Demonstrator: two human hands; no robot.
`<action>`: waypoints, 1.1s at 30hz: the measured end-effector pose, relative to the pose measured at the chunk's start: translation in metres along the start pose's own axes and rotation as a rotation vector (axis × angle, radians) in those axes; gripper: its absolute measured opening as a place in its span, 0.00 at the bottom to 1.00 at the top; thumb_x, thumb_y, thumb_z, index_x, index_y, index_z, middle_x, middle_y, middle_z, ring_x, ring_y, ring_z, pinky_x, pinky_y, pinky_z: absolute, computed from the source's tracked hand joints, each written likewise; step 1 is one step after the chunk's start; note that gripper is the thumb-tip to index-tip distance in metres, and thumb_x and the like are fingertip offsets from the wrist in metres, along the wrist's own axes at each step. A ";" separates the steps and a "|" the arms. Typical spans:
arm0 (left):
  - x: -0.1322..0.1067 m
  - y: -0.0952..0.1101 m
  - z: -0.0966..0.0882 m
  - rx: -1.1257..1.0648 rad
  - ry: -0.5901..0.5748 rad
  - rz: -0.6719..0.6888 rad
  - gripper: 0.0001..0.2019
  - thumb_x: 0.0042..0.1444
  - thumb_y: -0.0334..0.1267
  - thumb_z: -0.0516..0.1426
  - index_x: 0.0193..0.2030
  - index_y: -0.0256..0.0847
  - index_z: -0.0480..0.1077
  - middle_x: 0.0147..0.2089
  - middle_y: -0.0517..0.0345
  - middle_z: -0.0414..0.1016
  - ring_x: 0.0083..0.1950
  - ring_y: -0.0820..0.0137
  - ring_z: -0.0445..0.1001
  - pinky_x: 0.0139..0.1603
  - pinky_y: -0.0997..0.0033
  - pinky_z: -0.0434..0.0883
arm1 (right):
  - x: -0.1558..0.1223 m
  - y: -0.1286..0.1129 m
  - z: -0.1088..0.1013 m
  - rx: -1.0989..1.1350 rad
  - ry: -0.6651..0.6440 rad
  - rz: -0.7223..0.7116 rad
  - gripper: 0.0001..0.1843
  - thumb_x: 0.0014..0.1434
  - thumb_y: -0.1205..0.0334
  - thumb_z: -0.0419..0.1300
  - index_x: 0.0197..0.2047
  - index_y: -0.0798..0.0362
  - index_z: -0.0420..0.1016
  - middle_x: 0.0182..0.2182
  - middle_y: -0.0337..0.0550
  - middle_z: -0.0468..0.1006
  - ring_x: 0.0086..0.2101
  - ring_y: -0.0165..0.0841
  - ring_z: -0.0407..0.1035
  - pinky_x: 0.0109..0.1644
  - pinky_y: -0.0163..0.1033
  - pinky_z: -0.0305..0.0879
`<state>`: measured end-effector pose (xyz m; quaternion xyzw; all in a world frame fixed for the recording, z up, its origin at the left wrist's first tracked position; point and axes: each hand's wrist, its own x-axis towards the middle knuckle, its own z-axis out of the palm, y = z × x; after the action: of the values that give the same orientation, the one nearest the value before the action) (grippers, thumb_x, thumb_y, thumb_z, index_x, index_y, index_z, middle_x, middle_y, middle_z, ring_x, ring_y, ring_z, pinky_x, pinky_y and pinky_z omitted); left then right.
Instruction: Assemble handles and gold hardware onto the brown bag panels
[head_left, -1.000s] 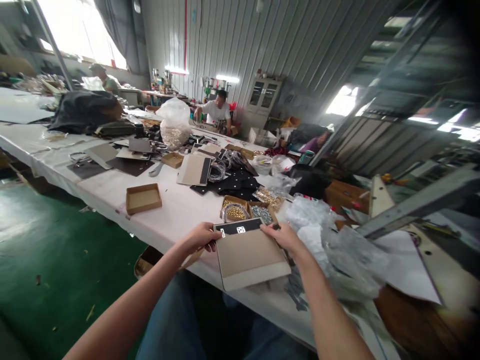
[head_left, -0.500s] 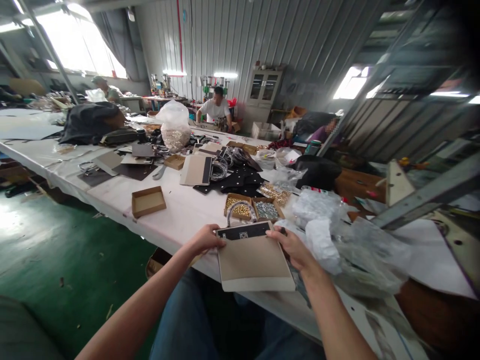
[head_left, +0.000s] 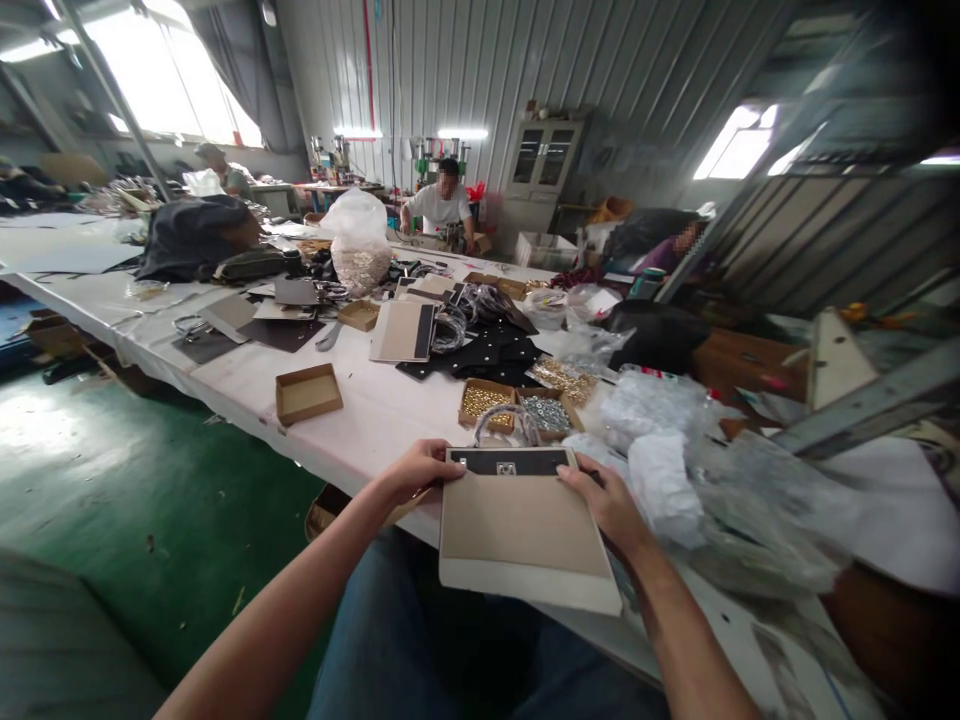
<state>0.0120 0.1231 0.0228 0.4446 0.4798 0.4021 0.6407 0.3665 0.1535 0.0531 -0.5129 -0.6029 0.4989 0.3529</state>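
Observation:
My left hand (head_left: 421, 470) pinches the upper left corner of a beige handbag panel (head_left: 525, 530), its thumb on the front. At the upper right corner my right hand (head_left: 613, 508) grips the same panel, thumb on the dark top strip. A small dark thing shows by the right fingers; I cannot make out what it is. The strip carries a square metal fitting (head_left: 506, 468) at its middle. A plastic-wrapped curved handle (head_left: 486, 418) rises from the panel's top edge. Just beyond it stand a box of gold-coloured hardware (head_left: 486, 402) and a box of silver-coloured hardware (head_left: 546, 413).
A shallow cardboard box (head_left: 309, 395) lies to the left on the white-covered table (head_left: 375, 430). Beyond are another panel (head_left: 401, 332), black pieces (head_left: 480, 355) and a filled plastic bag (head_left: 360, 250). Crumpled plastic (head_left: 652, 410) crowds the right. A co-worker (head_left: 442, 208) sits across the table.
The panel's lower edge has come slightly nearer to me, and it shows a little larger. Both hands keep their grip on its top corners. The camera view has shifted slightly left.

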 end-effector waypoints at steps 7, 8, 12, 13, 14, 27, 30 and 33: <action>-0.012 0.029 -0.038 0.054 -0.057 -0.118 0.25 0.56 0.58 0.76 0.40 0.41 0.72 0.29 0.61 0.75 0.23 0.75 0.71 0.18 0.78 0.56 | 0.022 -0.015 0.009 -0.498 -0.022 -0.141 0.22 0.71 0.37 0.64 0.38 0.47 0.78 0.37 0.42 0.83 0.39 0.41 0.74 0.43 0.43 0.64; -0.012 0.029 -0.046 0.056 -0.048 -0.119 0.26 0.57 0.58 0.76 0.40 0.42 0.71 0.29 0.61 0.75 0.23 0.75 0.71 0.18 0.78 0.55 | 0.026 -0.016 0.014 -0.553 -0.027 -0.136 0.21 0.71 0.37 0.64 0.38 0.47 0.78 0.37 0.43 0.84 0.39 0.42 0.75 0.44 0.43 0.64; -0.006 0.016 -0.072 0.066 -0.006 -0.149 0.26 0.55 0.57 0.77 0.41 0.42 0.71 0.33 0.59 0.78 0.24 0.74 0.74 0.20 0.78 0.62 | 0.042 -0.008 0.039 -0.719 -0.021 -0.080 0.17 0.71 0.42 0.64 0.38 0.46 0.79 0.39 0.46 0.87 0.39 0.44 0.78 0.43 0.44 0.64; -0.004 0.010 -0.076 0.086 0.001 -0.166 0.26 0.54 0.57 0.77 0.41 0.42 0.72 0.33 0.59 0.78 0.24 0.74 0.74 0.21 0.77 0.64 | 0.045 -0.004 0.045 -0.752 -0.025 -0.063 0.17 0.71 0.43 0.64 0.38 0.46 0.79 0.39 0.47 0.87 0.40 0.45 0.79 0.43 0.44 0.64; -0.003 0.005 -0.079 0.109 0.013 -0.183 0.26 0.52 0.57 0.77 0.41 0.42 0.73 0.33 0.59 0.78 0.24 0.74 0.74 0.22 0.77 0.65 | 0.048 0.000 0.050 -0.778 -0.027 -0.045 0.16 0.71 0.43 0.64 0.38 0.46 0.80 0.39 0.47 0.88 0.40 0.45 0.79 0.43 0.44 0.64; 0.017 0.009 -0.056 0.226 0.132 0.029 0.21 0.55 0.54 0.74 0.35 0.42 0.73 0.32 0.62 0.73 0.28 0.73 0.71 0.24 0.74 0.70 | 0.044 0.009 0.038 -0.714 0.174 0.048 0.15 0.66 0.46 0.71 0.50 0.45 0.81 0.42 0.47 0.90 0.43 0.46 0.82 0.45 0.43 0.67; 0.022 0.021 -0.047 0.230 0.111 -0.024 0.19 0.53 0.50 0.75 0.35 0.41 0.75 0.31 0.60 0.74 0.27 0.73 0.71 0.23 0.73 0.70 | 0.044 0.018 0.031 -0.716 0.155 0.046 0.15 0.66 0.47 0.71 0.51 0.45 0.85 0.44 0.48 0.90 0.44 0.47 0.83 0.46 0.43 0.69; 0.022 0.028 -0.045 0.300 0.127 -0.112 0.16 0.52 0.47 0.74 0.34 0.39 0.76 0.30 0.58 0.75 0.26 0.71 0.73 0.22 0.71 0.71 | 0.046 0.028 0.032 -0.695 0.112 0.055 0.16 0.67 0.47 0.70 0.52 0.45 0.87 0.46 0.48 0.91 0.47 0.47 0.84 0.50 0.43 0.71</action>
<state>-0.0290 0.1602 0.0375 0.4816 0.5980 0.3166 0.5570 0.3340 0.1895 0.0145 -0.6450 -0.7023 0.2444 0.1760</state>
